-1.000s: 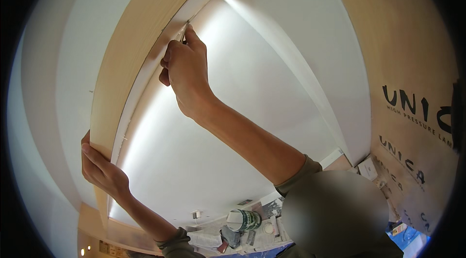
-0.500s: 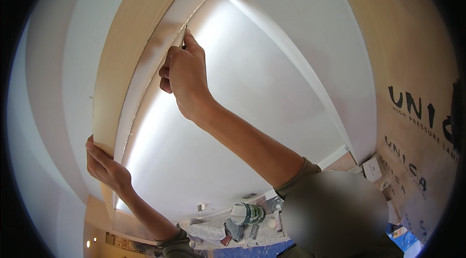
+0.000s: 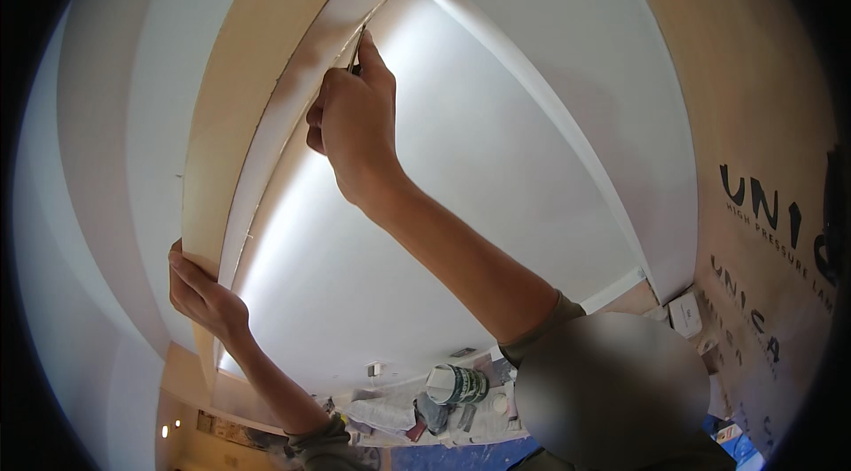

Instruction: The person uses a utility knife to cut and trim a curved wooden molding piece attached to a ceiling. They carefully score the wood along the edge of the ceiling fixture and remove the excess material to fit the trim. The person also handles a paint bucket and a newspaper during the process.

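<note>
My right hand (image 3: pixel 362 130) is raised to the long recess overhead, its fingers closed round a slim, dark, pointed tool (image 3: pixel 360 47). The forefinger lies along the tool, and its tip is at the rough seam (image 3: pixel 292 130) running along the inside of the light wood-faced board (image 3: pixel 244 54). How much of the tool sits inside the fist is hidden. Lower down on the left, my left hand (image 3: pixel 211 301) grips the lower part of that same board, with fingers on its outer side. Parts of those fingers are hidden behind the board.
A bright strip of light runs along the white panel (image 3: pixel 461 170) beside the seam. Brown sheeting with dark print (image 3: pixel 753 116) covers the right side. Below, a cluttered surface holds a green-and-white tub (image 3: pixel 456 384), grey cloth (image 3: pixel 432 415) and a white box (image 3: pixel 684 314).
My right hand has moved a little up along the seam with the tool, toward the far corner. The left hand keeps its place on the board. The whole view has shifted slightly.
</note>
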The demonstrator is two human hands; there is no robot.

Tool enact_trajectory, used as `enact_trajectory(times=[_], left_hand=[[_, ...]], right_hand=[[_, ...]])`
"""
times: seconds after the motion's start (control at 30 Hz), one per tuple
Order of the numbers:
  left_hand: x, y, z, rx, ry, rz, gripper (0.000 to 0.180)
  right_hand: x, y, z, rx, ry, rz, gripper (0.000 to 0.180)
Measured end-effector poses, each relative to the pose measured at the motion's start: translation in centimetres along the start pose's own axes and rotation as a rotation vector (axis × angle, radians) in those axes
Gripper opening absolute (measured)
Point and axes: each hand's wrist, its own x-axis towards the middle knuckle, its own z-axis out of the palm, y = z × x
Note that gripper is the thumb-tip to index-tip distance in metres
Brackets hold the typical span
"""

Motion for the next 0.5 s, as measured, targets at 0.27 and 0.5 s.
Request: enact_trajectory(times=[0.27, 0.5], left_hand=[[0.1, -0.9, -0.2, 0.021, -0.004, -0.049, 0.065], [0.0, -0.1, 0.0, 0.021, 0.018, -0.047, 0.064]], right_hand=[[0.1, -0.5, 0.1, 0.194, 0.007, 0.129, 0.045], [1.2, -0.1, -0.1, 0.074, -0.013, 0.117, 0.075]])
